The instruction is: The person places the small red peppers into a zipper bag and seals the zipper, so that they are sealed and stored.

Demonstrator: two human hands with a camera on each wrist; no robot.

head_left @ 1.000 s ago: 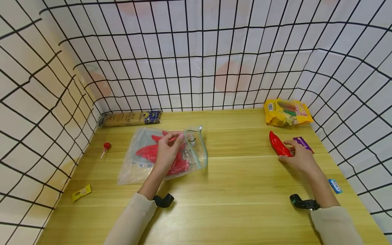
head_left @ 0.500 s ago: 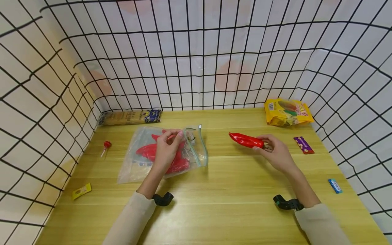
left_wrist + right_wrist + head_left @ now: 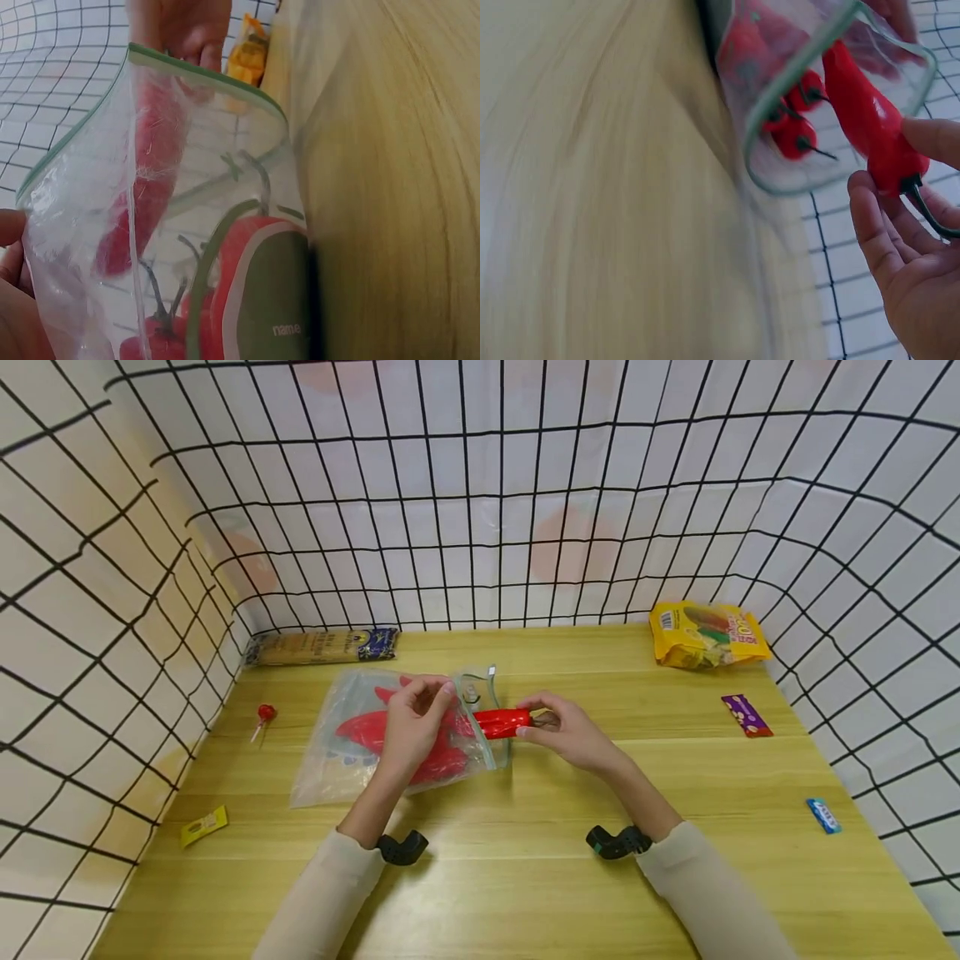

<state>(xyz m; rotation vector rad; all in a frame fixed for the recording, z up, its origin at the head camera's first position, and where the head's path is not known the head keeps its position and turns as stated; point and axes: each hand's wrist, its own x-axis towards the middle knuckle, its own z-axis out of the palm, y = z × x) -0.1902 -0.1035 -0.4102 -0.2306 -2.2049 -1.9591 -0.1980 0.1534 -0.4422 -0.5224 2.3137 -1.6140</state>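
A clear zip bag [image 3: 318, 772] with a green-edged mouth lies on the wooden table, several red peppers [image 3: 795, 139] inside it. My left hand [image 3: 411, 727] pinches the bag's upper edge near the mouth, which gapes toward the right. Between the thumb and fingers of my right hand [image 3: 573, 739] is a long red chili pepper [image 3: 506, 722], gripped at its stem end. The pepper's tip points left and is through the bag's mouth; in the left wrist view most of the chili pepper [image 3: 157, 157] shows through the plastic.
Behind the bag lies a pack of noodles [image 3: 311, 647]. A yellow food bag [image 3: 708, 635] stands back right, with a purple packet [image 3: 747, 716] and a blue wrapper [image 3: 823, 816] nearer. Left are a lollipop [image 3: 266, 715] and a yellow packet [image 3: 204, 826]. Black wire mesh [image 3: 517, 493] surrounds the table.
My right hand has carried the chili pepper left from beside the purple packet, turning it tip-left, into the bag's mouth. The left hand and the bag have stayed nearly in place.
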